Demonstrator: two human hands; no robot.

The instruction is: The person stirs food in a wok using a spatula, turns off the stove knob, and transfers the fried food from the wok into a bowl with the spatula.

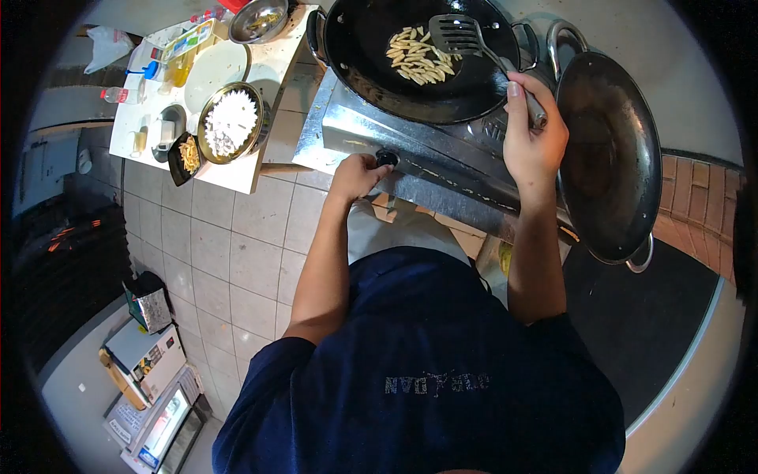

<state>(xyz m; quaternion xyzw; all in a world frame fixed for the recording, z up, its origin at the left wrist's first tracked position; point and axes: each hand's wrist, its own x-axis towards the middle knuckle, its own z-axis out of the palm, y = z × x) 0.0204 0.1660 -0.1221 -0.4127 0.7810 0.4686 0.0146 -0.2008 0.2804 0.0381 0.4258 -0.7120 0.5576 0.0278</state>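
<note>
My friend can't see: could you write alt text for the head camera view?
A person's right fingers hold a slotted spatula at a black wok containing pale strips of food, while the left fingers touch a black knob on the metal stove. Another wok is to the right, and a white table is at upper left.

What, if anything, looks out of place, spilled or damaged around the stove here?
The second pan, right of the stove, looks odd: it seems tipped on edge rather than lying flat. The shirt has patchy lettering, as if worn. No obvious spill: the strips lie inside the other pan.
</note>
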